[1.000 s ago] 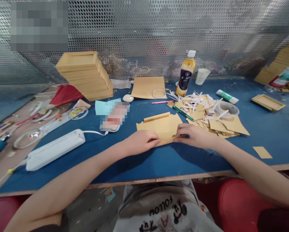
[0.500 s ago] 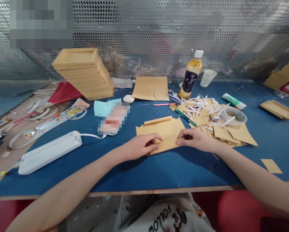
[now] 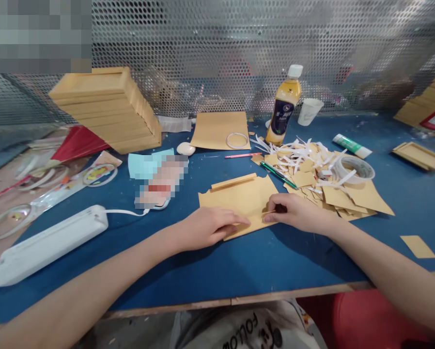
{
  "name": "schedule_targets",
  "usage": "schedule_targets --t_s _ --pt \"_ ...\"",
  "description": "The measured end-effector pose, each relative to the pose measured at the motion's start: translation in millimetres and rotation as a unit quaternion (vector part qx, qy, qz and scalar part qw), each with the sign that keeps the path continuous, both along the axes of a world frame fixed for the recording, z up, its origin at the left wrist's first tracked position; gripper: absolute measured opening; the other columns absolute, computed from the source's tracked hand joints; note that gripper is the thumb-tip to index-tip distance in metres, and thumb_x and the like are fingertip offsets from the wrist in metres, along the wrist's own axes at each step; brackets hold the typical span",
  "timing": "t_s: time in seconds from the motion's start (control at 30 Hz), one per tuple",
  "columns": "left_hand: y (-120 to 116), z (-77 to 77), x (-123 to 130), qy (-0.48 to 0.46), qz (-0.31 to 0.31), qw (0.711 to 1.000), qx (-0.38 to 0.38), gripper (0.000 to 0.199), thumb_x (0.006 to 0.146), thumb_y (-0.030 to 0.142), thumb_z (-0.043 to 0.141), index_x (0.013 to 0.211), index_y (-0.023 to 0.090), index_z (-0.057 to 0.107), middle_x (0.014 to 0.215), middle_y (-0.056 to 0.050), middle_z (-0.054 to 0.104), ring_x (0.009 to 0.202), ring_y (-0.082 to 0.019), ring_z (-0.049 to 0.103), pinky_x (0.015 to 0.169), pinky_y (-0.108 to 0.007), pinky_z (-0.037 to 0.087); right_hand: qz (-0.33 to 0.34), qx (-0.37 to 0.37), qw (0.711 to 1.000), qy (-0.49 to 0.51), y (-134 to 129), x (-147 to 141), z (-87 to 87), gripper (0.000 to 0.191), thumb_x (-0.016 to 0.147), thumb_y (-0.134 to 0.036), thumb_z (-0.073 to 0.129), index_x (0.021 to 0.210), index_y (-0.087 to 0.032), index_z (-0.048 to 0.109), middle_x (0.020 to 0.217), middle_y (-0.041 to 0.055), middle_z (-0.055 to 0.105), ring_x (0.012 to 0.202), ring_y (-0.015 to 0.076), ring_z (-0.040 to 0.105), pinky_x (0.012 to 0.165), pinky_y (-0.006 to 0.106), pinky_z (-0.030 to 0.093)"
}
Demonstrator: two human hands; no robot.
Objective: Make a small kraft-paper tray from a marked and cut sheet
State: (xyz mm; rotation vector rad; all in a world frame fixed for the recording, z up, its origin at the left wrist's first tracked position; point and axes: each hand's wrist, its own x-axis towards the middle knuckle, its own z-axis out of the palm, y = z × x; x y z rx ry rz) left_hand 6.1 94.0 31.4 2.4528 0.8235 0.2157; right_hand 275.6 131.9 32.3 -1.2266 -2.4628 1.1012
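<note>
A tan sheet of card (image 3: 239, 196) lies on the blue table before me, its far edge folded up into a narrow rolled strip. My left hand (image 3: 212, 227) rests on the sheet's near left part, fingers stretched out and lying flat on it. At the near right edge, my right hand (image 3: 293, 211) pinches the card's edge between thumb and fingers. Just beyond the right hand, a green pen (image 3: 278, 175) lies beside a heap of tan card offcuts and white paper strips (image 3: 304, 160).
A tall stack of folded card trays (image 3: 108, 109) stands back left. A white power strip (image 3: 52, 245) and a phone (image 3: 163, 182) lie left. A drink bottle (image 3: 285, 106), paper cup (image 3: 310, 111), tape roll (image 3: 355, 169) and green-white tube (image 3: 351, 146) are right of centre.
The left hand's fingers have flattened out onto the card, where they were curled before. The right hand keeps its pinch at the edge. The camera view has shifted slightly.
</note>
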Motion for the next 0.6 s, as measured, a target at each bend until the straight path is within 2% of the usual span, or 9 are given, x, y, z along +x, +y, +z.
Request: schedule_targets --t_s 0.33,0.6 --pt "2.6 -0.4 -1.6 0.033 -0.047 0.997 0.054 0.035 0.096 0.013 0.041 0.126 0.025 0.055 0.11 -0.001 0.066 0.098 -0.015 0.062 0.075 -0.021 0.043 0.004 0.001 0.999 -0.032 -1.7 -4.5 5.2 0.022 0.084 -0.037 0.064 0.074 -0.02 0.057 0.069 -0.0024 0.058 0.062 0.0121 0.049 0.056 0.023 0.033" --pt "2.2 -1.8 0.6 0.028 -0.066 0.995 0.066 0.035 0.096 0.015 0.041 0.127 0.024 0.054 0.11 -0.002 0.066 0.096 -0.016 0.063 0.075 -0.023 0.044 0.003 0.004 0.999 -0.049 -2.3 -4.7 6.7 0.021 0.085 -0.038 0.064 0.076 -0.02 0.058 0.075 -0.0013 0.062 0.066 0.0128 0.053 0.057 0.023 0.034"
